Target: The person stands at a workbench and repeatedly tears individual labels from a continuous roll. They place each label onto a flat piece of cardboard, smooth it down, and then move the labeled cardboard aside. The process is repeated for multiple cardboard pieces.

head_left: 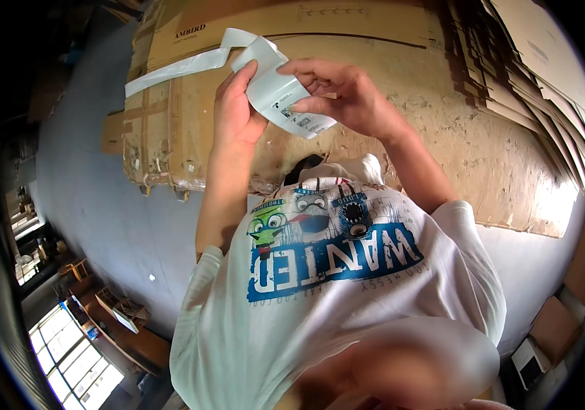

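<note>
A long strip of white labels (265,80) is held up over the cardboard-covered table, its near end printed in black. My left hand (236,102) grips the strip's left edge, thumb on top and the fingers behind it. On the other side my right hand (337,96) is at the printed end, its thumb over the print and the index finger bent across the upper edge. The rest of the strip folds over behind my left hand and trails left across the cardboard.
Flat brown cardboard (415,130) covers the table. A stack of flattened cartons (545,89) rises at the far right. Grey floor (108,198) lies to the left, with wooden furniture (128,321) beyond it near a bright window (74,355). Boxes (555,326) stand at the lower right.
</note>
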The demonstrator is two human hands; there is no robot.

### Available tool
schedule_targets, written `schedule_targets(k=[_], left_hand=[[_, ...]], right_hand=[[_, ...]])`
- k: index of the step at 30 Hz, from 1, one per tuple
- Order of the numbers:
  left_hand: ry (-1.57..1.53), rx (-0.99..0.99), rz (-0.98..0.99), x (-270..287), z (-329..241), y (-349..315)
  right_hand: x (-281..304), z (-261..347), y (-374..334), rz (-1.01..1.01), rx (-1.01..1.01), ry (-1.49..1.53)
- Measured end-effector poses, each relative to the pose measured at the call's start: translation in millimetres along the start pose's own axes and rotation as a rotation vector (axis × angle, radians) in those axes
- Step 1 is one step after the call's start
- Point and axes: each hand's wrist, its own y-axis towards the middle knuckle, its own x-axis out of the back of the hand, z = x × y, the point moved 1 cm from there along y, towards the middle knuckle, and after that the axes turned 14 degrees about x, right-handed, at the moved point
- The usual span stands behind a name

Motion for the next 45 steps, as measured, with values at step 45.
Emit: schedule_targets(k=[45], left_hand=[[-0.020,0.016,-0.396,123,35,101]], right_hand=[[334,-192,33,-0.445,-0.626,-1.393]])
